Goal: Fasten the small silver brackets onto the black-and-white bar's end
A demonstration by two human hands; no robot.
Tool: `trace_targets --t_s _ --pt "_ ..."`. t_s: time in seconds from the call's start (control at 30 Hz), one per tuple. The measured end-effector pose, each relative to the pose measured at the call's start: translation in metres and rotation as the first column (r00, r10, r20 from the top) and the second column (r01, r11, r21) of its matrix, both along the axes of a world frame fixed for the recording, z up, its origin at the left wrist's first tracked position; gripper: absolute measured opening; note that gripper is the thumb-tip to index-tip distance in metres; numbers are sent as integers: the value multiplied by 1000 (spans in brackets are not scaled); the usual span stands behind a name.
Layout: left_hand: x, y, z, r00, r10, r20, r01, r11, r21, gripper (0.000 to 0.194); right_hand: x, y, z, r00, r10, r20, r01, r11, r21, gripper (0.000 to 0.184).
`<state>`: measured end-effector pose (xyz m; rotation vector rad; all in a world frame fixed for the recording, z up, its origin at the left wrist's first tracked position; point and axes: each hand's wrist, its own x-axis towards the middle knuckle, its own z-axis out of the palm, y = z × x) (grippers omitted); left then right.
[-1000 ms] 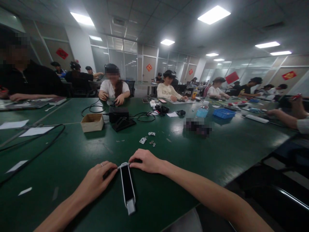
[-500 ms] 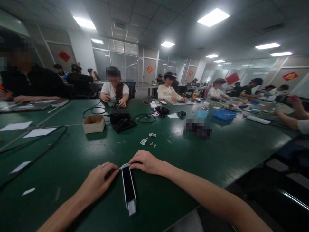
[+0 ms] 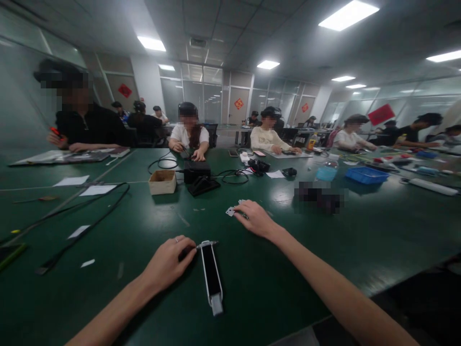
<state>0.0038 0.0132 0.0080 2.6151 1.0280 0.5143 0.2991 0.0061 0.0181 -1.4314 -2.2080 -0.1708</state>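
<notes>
A long, narrow device (image 3: 212,274) with a white frame, a black middle and a pale block at its near end lies on the green table. A thin metal rod (image 3: 215,242) crosses its far end. My left hand (image 3: 167,262), a ring on one finger, pinches the rod's left end. My right hand (image 3: 257,218) is beyond the device, over small metal parts, its thumb and forefinger bent and slightly apart. Its fingertips are at a pale plate with holes (image 3: 229,211). Behind the fingers shows part of another plate (image 3: 241,202); the small rings are mostly hidden.
A cardboard box (image 3: 162,185), a black box (image 3: 196,171) and cables stand ahead. A blue tray (image 3: 367,175) and a bottle with blue liquid (image 3: 326,172) are to the right. Paper pieces and a black cable (image 3: 104,221) lie left. Several people sit around.
My right hand has let go of the rod's right end and moved forward and right to the small metal parts. My left hand keeps its pinch. The view has turned left.
</notes>
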Motion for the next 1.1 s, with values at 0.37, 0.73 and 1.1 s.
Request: trace_targets --t_s 0.37,0.73,1.1 --pt "-1 -2 -2 1000 4 -20 -4 1000 9 23 61 28 -27 971 -212 107 228 959 -166 25" --pt "-2 0 -4 1000 0 5 0 1000 -25 22 42 31 -13 973 -143 182 196 926 -324 21" --pt "0 -4 2 1000 -4 1 4 1000 5 23 43 29 -11 971 -180 156 221 924 -313 21"
